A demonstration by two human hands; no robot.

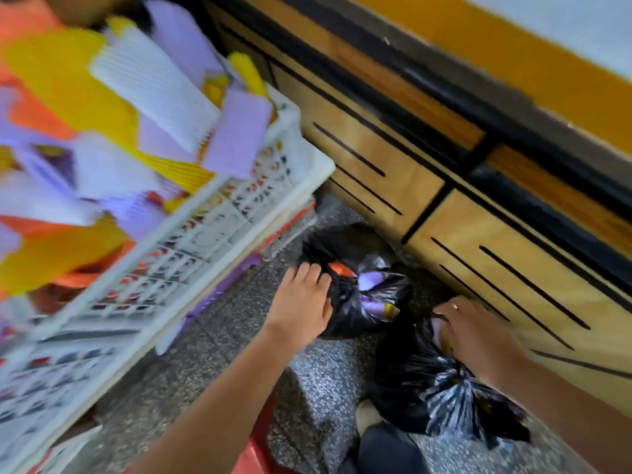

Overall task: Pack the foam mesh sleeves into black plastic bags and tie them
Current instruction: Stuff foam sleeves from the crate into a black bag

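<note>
Filling the left side, a white crate (212, 234) holds a loose heap of yellow, purple, white and orange sleeves (113, 107), blurred in this view and standing above the speckled floor (212, 336). Right of it, the left hand (301, 302) lies on the left flank of an open bag (345, 316) that sits on the floor. Its fingers are spread over the black plastic, but whether this grip pinches the film or only presses it cannot be told. The bag's mouth gapes just beyond those fingertips, toward the right hand, and orange, purple and yellow sleeves show in it. The gap runs slantwise from upper left to lower right. Further right, the right hand (478, 333) has its fingers curled down into the top of a second bag (410, 381), and this grip is closed on the plastic. That bag is bunched tight near the wrist and looks tied. A wooden cabinet (376, 159) stands behind both bags. Closing the open bag likely falls to the left hand, which is nearer, with the mouth's edges gathered across that slant.
</note>
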